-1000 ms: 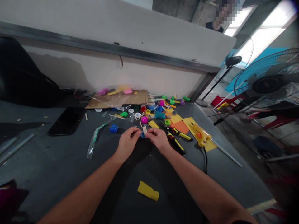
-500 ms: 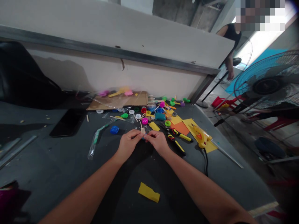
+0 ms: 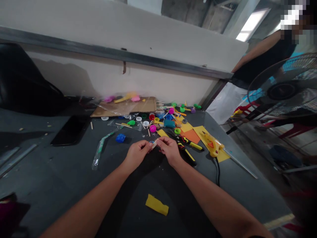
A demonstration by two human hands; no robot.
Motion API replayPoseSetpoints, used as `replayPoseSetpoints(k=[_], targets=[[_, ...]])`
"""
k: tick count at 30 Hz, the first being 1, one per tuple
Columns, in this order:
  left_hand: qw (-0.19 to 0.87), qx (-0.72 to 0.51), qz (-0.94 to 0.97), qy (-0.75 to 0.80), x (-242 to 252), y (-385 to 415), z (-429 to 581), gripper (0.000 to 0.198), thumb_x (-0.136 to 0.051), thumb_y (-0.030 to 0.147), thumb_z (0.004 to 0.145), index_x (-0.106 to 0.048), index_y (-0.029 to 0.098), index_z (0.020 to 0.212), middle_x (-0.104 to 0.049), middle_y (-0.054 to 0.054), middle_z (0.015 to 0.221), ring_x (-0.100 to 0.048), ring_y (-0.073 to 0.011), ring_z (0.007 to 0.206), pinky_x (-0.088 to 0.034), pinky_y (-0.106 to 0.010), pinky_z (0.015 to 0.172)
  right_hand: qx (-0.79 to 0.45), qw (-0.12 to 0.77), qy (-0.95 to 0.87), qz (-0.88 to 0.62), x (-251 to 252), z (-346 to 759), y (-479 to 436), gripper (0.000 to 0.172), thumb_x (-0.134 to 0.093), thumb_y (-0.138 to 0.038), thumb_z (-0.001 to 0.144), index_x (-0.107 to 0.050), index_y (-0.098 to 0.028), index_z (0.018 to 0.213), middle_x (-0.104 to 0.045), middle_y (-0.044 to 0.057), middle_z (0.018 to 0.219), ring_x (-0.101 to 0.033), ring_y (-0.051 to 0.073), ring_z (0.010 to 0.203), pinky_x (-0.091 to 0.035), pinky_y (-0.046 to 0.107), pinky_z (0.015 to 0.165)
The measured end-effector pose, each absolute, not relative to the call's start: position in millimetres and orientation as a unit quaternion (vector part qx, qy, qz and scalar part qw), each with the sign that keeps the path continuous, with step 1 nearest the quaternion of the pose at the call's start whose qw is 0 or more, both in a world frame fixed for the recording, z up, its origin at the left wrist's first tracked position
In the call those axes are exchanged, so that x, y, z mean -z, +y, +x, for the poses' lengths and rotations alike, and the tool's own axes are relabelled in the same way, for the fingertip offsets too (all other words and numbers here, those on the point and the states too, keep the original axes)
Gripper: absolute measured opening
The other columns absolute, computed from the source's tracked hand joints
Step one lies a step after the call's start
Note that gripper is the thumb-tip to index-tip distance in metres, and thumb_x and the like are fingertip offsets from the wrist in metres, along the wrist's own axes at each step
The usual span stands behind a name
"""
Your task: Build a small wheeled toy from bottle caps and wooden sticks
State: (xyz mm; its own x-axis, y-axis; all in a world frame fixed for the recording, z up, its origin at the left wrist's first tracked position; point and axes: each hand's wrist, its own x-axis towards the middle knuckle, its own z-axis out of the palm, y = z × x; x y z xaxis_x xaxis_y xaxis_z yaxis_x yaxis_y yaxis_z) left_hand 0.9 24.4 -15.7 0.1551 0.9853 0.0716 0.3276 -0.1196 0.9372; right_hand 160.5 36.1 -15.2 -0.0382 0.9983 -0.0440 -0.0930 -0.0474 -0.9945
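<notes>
My left hand [image 3: 137, 153] and my right hand [image 3: 169, 148] meet over the dark table [image 3: 61, 172], fingers pinched together. Between the fingertips they hold a small piece made of short wooden sticks [image 3: 154, 144] with a bit of blue plastic at its left end. Both hands are closed on it just above the tabletop. A blue bottle cap [image 3: 120, 138] lies to the left of my left hand.
Coloured caps and sticks [image 3: 160, 119] litter the far table beside a cardboard sheet [image 3: 128, 105]. A yellow glue gun [image 3: 212, 143] with its cord, pliers [image 3: 186, 150], orange and yellow paper [image 3: 192, 134], a phone [image 3: 71, 129], a yellow scrap [image 3: 157, 205]. A person [image 3: 262, 62] stands by a fan [image 3: 284, 89] at right.
The stick piece has tilted from upright to slanting between my fingers. A person at the right has walked much closer to the table's corner.
</notes>
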Motion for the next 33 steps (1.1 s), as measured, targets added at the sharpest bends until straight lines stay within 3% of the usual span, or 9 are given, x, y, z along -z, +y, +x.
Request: replayPoseSetpoints(k=[4, 10, 13, 17, 20, 23, 25, 33], targets=[[0.422, -0.441, 0.593, 0.525, 15.2, 24.2, 0.6, 0.035, -0.047, 0.046, 0.085, -0.056, 0.018, 0.066, -0.053, 0.002, 0.056, -0.050, -0.0123, 0.053, -0.039, -0.023, 0.052, -0.574, 0.543, -0.412, -0.455, 15.2, 162.2, 39.3, 0.026, -0.072, -0.040, 0.064, -0.063, -0.017, 0.070, -0.049, -0.006, 0.050, -0.031, 0.004, 0.040, -0.023, 0.018, 0.036], [0.458, -0.462, 0.559, 0.515, 12.3, 23.9, 2.9, 0.022, -0.053, 0.036, 0.079, -0.062, 0.017, 0.086, -0.063, -0.002, 0.074, -0.054, -0.0113, 0.054, -0.041, -0.022, 0.048, -0.571, 0.562, -0.400, -0.445, 12.4, 162.2, 39.5, 0.025, -0.073, -0.038, 0.064, -0.064, -0.016, 0.071, -0.056, -0.003, 0.058, -0.031, 0.003, 0.039, -0.021, 0.018, 0.035], [0.452, -0.467, 0.547, 0.528, 13.1, 22.3, 2.9, 0.019, -0.050, 0.035, 0.081, -0.057, 0.018, 0.076, -0.054, 0.003, 0.058, -0.047, -0.0092, 0.045, -0.035, -0.020, 0.043, -0.569, 0.560, -0.407, -0.444, 11.3, 161.9, 38.4, 0.026, -0.073, -0.038, 0.064, -0.064, -0.016, 0.074, -0.060, -0.002, 0.061, -0.031, 0.003, 0.039, -0.022, 0.018, 0.035], [0.414, -0.480, 0.534, 0.559, 16.4, 20.1, 0.8, 0.034, -0.042, 0.037, 0.087, -0.042, 0.020, 0.058, -0.037, 0.006, 0.042, -0.038, -0.0087, 0.039, -0.031, -0.021, 0.041, -0.570, 0.564, -0.408, -0.437, 10.4, 162.3, 37.8, 0.024, -0.073, -0.037, 0.065, -0.064, -0.016, 0.075, -0.062, -0.001, 0.062, -0.032, 0.003, 0.039, -0.023, 0.018, 0.035], [0.402, -0.473, 0.550, 0.559, 16.1, 20.5, 0.2, 0.037, -0.045, 0.042, 0.087, -0.046, 0.019, 0.058, -0.046, 0.004, 0.045, -0.044, -0.0099, 0.043, -0.035, -0.021, 0.044, -0.570, 0.566, -0.407, -0.435, 10.4, 162.0, 37.8, 0.024, -0.073, -0.036, 0.066, -0.063, -0.016, 0.074, -0.063, -0.001, 0.062, -0.031, 0.003, 0.039, -0.022, 0.018, 0.035], [0.432, -0.492, 0.547, 0.521, 14.6, 22.5, 1.3, 0.025, -0.052, 0.041, 0.083, -0.061, 0.018, 0.084, -0.064, -0.002, 0.072, -0.056, -0.0130, 0.058, -0.043, -0.022, 0.048, -0.567, 0.563, -0.410, -0.440, 11.0, 160.9, 37.5, 0.024, -0.073, -0.036, 0.065, -0.063, -0.016, 0.075, -0.063, -0.001, 0.062, -0.031, 0.003, 0.038, -0.022, 0.018, 0.035], [0.450, -0.498, 0.545, 0.503, 14.3, 23.5, 2.1, 0.031, -0.053, 0.041, 0.082, -0.061, 0.017, 0.099, -0.066, -0.004, 0.084, -0.059, -0.0140, 0.064, -0.045, -0.022, 0.050, -0.562, 0.557, -0.415, -0.449, 11.9, 160.0, 37.3, 0.026, -0.073, -0.038, 0.065, -0.063, -0.016, 0.075, -0.061, -0.002, 0.060, -0.031, 0.003, 0.038, -0.023, 0.018, 0.034], [0.449, -0.431, 0.606, 0.496, 10.6, 22.2, 4.2, 0.029, -0.053, 0.042, 0.081, -0.066, 0.017, 0.076, -0.064, -0.001, 0.066, -0.055, -0.0126, 0.057, -0.042, -0.021, 0.050, -0.552, 0.531, -0.442, -0.467, 14.3, 155.5, 35.7, 0.026, -0.071, -0.040, 0.066, -0.063, -0.017, 0.075, -0.058, -0.003, 0.056, -0.034, 0.005, 0.038, -0.024, 0.019, 0.035]])
